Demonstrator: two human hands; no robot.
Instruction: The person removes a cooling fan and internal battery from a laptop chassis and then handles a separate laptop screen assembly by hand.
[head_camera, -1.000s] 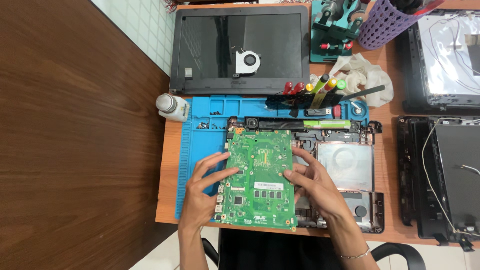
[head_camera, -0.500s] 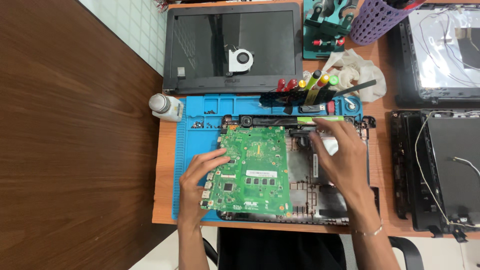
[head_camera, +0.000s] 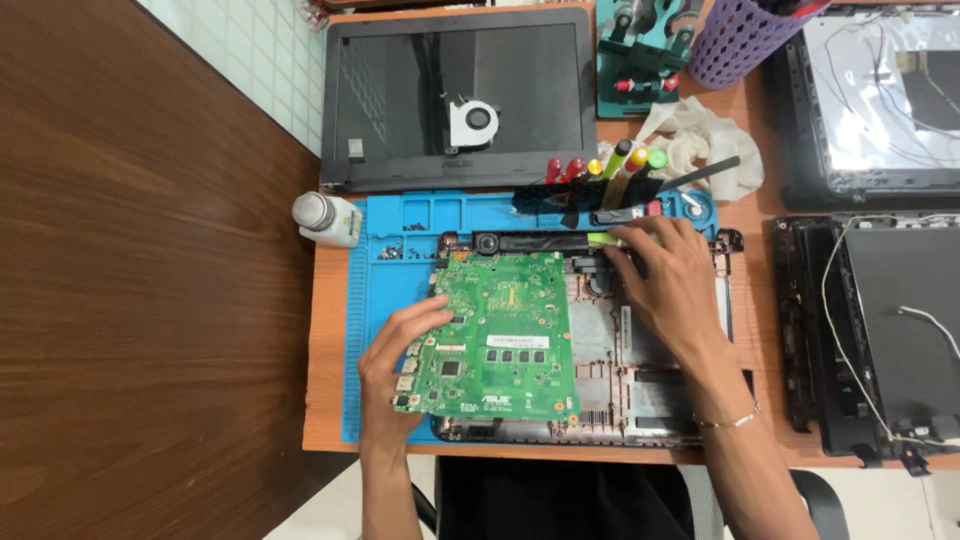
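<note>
Two hands — left hand (head_camera: 400, 355) fingers gripping motherboard (head_camera: 495, 335) edge.

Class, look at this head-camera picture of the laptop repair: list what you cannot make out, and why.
- Right hand fingertips: head view, whether they grip anything at the case's top edge is hidden by the hand itself.
- Circuit board underside: faces down.
- Screws on the blue mat: too small to count.
- Purple basket: cut off by the top edge.
</note>
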